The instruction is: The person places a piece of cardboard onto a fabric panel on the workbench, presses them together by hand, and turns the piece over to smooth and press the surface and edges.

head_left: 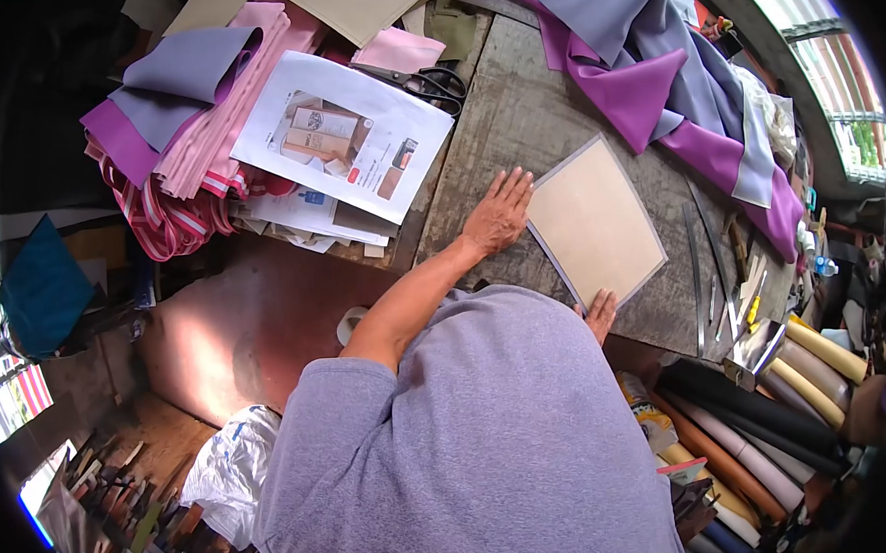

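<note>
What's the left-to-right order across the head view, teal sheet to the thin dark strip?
Teal sheet → red-and-white striped bundle → printed page → left hand → beige panel → thin dark strip.

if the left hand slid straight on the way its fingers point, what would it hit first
Probably the purple cloth, after crossing some bare tabletop; the left hand's exact line is hard to judge here.
</note>
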{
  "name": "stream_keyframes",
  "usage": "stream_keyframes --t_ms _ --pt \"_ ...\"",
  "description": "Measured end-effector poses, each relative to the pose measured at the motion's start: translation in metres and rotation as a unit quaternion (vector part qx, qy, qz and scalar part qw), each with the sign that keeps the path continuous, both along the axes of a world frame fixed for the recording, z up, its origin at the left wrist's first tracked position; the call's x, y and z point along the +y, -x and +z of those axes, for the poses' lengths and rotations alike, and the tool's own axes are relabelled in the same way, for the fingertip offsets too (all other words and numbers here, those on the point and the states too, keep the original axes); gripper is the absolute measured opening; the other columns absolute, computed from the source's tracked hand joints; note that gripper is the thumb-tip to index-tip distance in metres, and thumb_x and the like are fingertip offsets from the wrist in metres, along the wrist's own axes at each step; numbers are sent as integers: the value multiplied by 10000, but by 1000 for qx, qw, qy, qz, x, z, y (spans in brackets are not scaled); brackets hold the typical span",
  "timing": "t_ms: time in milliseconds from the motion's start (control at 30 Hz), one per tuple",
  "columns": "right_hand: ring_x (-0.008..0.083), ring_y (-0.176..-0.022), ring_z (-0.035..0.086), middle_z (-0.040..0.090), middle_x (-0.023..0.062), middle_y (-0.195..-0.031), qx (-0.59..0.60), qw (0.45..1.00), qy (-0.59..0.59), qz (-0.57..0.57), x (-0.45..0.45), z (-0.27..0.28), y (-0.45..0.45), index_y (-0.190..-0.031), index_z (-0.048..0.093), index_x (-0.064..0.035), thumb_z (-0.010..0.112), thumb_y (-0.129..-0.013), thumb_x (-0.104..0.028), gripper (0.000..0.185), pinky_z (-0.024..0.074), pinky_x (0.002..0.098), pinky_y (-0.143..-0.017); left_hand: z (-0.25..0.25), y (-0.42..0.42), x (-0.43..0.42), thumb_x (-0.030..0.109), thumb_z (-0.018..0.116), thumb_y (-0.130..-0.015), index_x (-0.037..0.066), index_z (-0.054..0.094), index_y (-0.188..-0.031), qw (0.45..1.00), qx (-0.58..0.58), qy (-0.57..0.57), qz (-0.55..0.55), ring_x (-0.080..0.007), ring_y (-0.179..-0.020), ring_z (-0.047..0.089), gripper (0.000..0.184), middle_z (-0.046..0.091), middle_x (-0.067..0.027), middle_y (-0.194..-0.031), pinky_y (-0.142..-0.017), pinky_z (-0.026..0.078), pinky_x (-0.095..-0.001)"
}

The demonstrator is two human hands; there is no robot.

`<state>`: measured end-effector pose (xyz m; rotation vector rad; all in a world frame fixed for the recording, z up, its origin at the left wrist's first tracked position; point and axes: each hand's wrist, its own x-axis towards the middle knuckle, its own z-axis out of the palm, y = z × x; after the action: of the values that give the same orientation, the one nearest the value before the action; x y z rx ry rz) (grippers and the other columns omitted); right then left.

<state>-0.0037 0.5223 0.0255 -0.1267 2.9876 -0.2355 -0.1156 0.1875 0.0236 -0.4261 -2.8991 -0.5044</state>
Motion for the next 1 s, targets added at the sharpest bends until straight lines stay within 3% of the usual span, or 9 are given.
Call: stream_keyframes --t_ms 600,700,800,1000 --pt "408 -1531 83 105 273 -1636 2 1000 12 1 7 -7 0 -1588 176 -28 540 -1004 -391 778 90 557 -1219 -1 1 1 300 491 -988 -58 451 -1438 1000 -2 -25 6 -330 -1509 231 577 342 -185 -1583 -1247 147 -481" --pt "361 -1534 134 150 222 -1645 46 999 -8 4 7 -12 -1 -1590 226 -72 598 -974 -406 793 142 520 -1231 3 -1 -1 295 502 -979 -71 450 -1433 999 -4 -31 17 -340 -1505 241 586 342 -197 -1580 -1247 161 -473" --pt "413 -1525 113 139 271 -1629 35 999 15 4 0 -1 -3 -1589 197 -41 585 -986 -368 788 137 561 -1211 3 2 0 279 525 -959 -80 454 -1426 1000 9 -24 15 -352 -1499 254 594 345 -203 -1577 -1245 176 -466" --pt "413 -1523 125 152 267 -1627 45 999 20 2 -6 9 -3 -1582 204 -25 589 -986 -367 788 148 548 -1213 -1 4 0 241 553 -940 -63 477 -1403 997 3 -74 5 -341 -1500 254 559 346 -196 -1574 -1245 180 -466"
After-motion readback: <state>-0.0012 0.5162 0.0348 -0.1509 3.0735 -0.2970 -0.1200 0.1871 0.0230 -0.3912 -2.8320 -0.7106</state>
